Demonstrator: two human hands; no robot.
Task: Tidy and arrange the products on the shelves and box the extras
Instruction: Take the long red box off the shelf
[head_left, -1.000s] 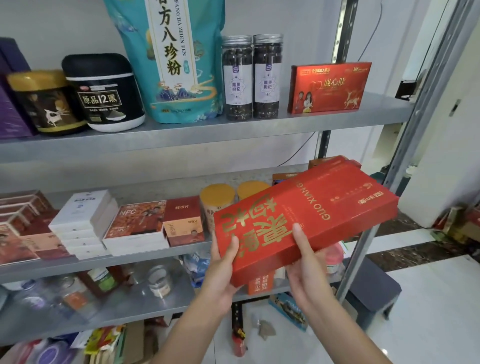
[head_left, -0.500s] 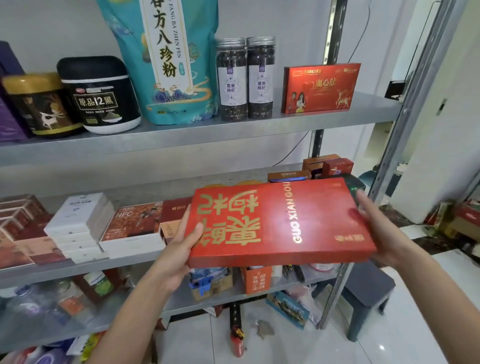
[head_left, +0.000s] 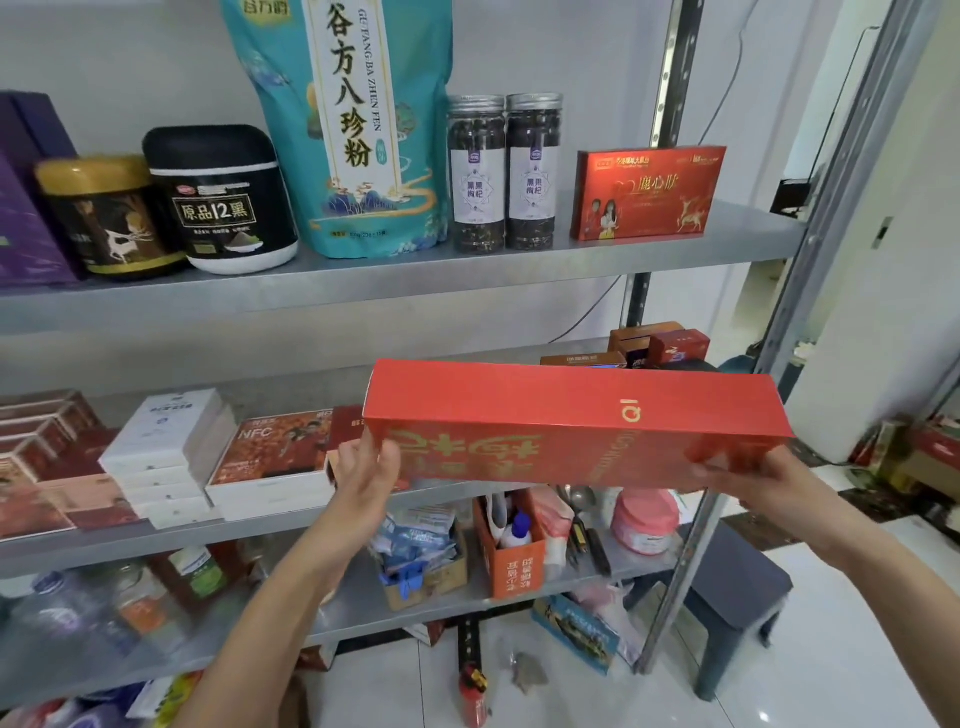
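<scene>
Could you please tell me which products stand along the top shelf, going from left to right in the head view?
purple box → gold-lidded jar → black tub → teal pouch → clear jar of dark berries → second berry jar → red deer box

a long flat red box (head_left: 571, 421) with gold characters, held level before the middle shelf (head_left: 234, 530); its narrow side faces up; the characters read upside down. the left hand (head_left: 363, 467) grips its left end; the right hand (head_left: 748, 478) its right end.
</scene>
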